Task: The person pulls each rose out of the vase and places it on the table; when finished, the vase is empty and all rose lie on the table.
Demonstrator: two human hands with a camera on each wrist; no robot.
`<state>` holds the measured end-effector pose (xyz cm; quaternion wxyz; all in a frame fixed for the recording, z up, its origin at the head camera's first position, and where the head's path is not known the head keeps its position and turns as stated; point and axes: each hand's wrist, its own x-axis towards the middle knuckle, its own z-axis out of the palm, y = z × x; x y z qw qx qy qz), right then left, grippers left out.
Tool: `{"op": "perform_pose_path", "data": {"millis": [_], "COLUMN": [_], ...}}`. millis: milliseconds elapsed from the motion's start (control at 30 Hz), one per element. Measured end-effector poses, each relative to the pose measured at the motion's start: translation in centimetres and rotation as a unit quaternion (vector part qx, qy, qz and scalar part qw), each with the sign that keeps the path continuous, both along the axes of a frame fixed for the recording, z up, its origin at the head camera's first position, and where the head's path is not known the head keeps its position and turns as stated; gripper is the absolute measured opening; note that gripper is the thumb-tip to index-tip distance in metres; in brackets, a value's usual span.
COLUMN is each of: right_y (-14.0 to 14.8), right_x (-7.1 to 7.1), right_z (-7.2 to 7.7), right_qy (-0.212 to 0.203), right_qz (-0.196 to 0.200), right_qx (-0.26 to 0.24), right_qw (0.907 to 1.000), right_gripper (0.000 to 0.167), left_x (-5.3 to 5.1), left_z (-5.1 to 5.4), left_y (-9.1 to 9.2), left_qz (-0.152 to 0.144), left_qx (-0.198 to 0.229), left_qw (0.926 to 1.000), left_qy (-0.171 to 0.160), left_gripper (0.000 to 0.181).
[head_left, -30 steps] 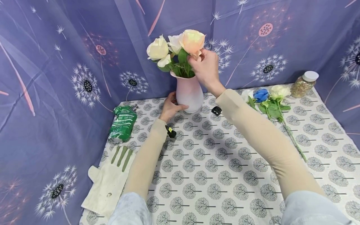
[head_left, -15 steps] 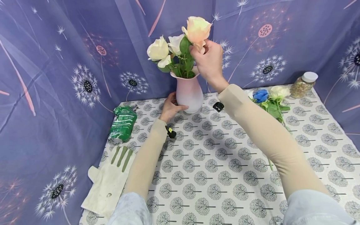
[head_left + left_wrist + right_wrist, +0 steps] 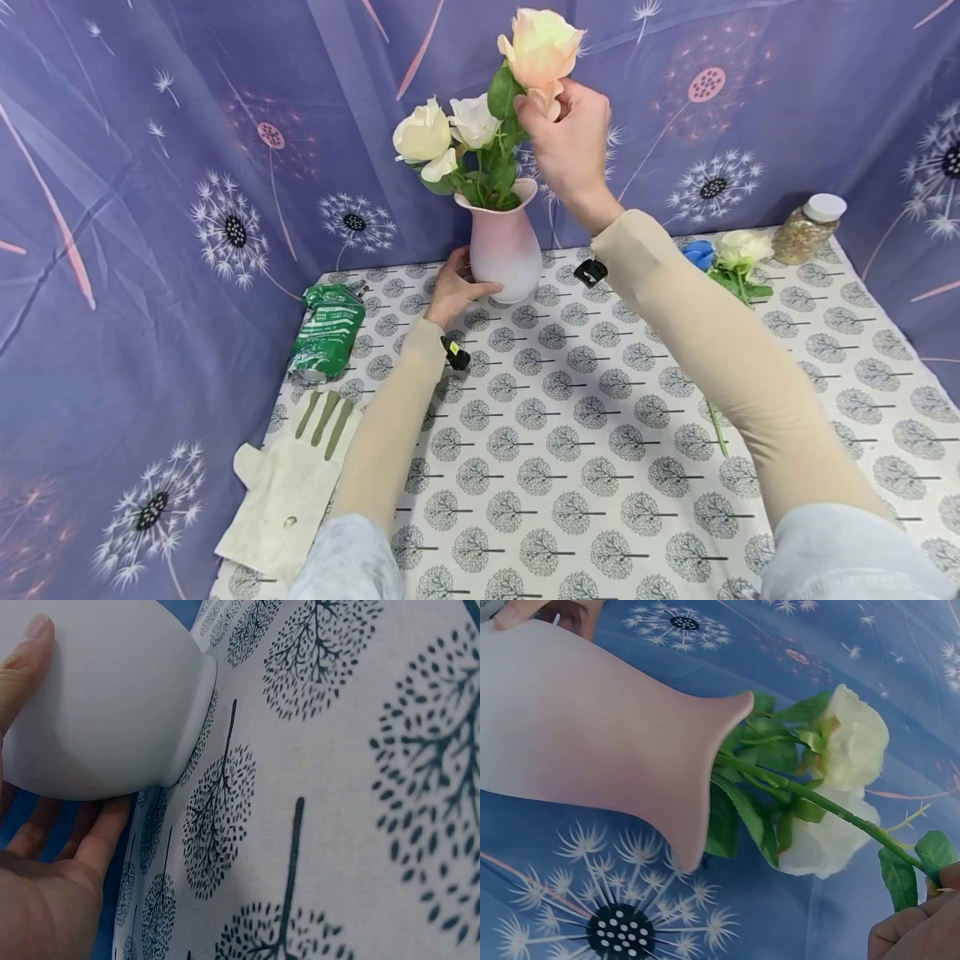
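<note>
A pink-and-white vase (image 3: 507,250) stands upright at the back of the table, and my left hand (image 3: 454,290) grips its lower body, thumb in front. In the left wrist view the thumb and fingers of my left hand (image 3: 56,877) lie round the vase's white base (image 3: 97,697). High above the rim, my right hand (image 3: 572,146) pinches a peach rose (image 3: 542,48) just under its bloom. Its green stem (image 3: 832,806) still runs down into the vase mouth in the right wrist view. Two white roses (image 3: 422,133) stay in the vase.
At the right lie a blue rose (image 3: 699,254) and a white rose (image 3: 742,248), partly behind my right sleeve. A lidded jar (image 3: 810,229) stands at the back right. On the left are a green packet (image 3: 327,332) and a white glove (image 3: 288,492). A patterned curtain rises behind.
My right hand has risen and moved slightly right, drawing the peach rose upward out of the bunch. The left hand and the vase have stayed in place.
</note>
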<state>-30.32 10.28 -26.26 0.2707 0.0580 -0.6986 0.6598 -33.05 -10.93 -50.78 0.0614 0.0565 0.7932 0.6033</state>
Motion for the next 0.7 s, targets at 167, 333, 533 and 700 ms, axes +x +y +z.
{"op": "perform_pose_path", "data": {"millis": [167,333,533,700], "right_y": [0.3,0.6,1.0,1.4], "right_x": [0.0,0.2,0.7,1.1], "right_z": [0.9,1.6,2.7,3.4], "right_qy": [0.013,0.022,0.036,0.056], "right_qz": [0.01,0.011,0.019,0.021], "right_qx": [-0.017,-0.029,-0.058,-0.074], "right_qw": [0.9997,0.9993,0.9975,0.9955], "right_gripper": [0.015,0.006,0.008,0.019], "left_x": [0.0,0.0,0.1,0.2], "left_z": [0.0,0.0,0.0,0.2], "left_y": [0.0,0.1,0.1,0.1], "left_qz": [0.002,0.001,0.0,-0.001], "left_qx": [-0.004,-0.003,0.001,-0.002], "left_qw": [1.0,1.0,1.0,1.0], "left_qy": [-0.001,0.006,0.006,0.007], "left_gripper": [0.105,0.104,0.103,0.104]}}
